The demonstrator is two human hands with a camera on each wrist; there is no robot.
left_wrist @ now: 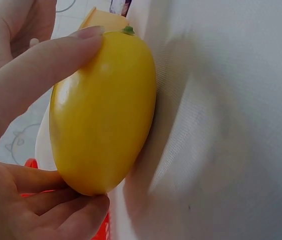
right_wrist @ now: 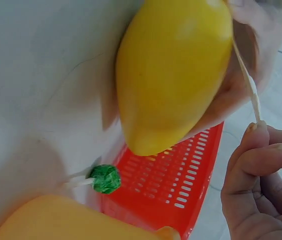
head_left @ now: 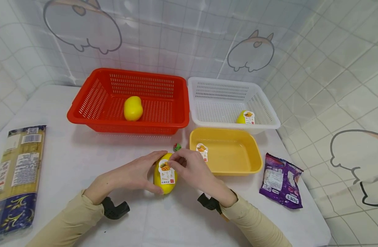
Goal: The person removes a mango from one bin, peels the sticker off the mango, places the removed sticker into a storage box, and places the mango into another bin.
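A yellow mango [head_left: 168, 189] lies on the white table in the head view, with a printed white sticker [head_left: 167, 175] on its upper side. My left hand [head_left: 131, 173] grips the mango from the left; the left wrist view shows its thumb and fingers at opposite ends of the fruit [left_wrist: 103, 115]. Between thumb and forefinger, my right hand [head_left: 193, 168] pinches the sticker's far end. Seen edge-on in the right wrist view, that sticker [right_wrist: 253, 92] stands partly lifted off the mango [right_wrist: 176, 65], its other end still against the skin.
Behind are a red basket [head_left: 136, 127] holding a mango [head_left: 133, 108] and a white basket [head_left: 232, 125] holding a stickered mango [head_left: 242, 117]. A yellow tub [head_left: 229, 164] with a sticker on its rim, a green-wrapped lollipop [right_wrist: 106, 179], a purple snack bag [head_left: 281, 181] and a noodle pack [head_left: 19, 178] lie around.
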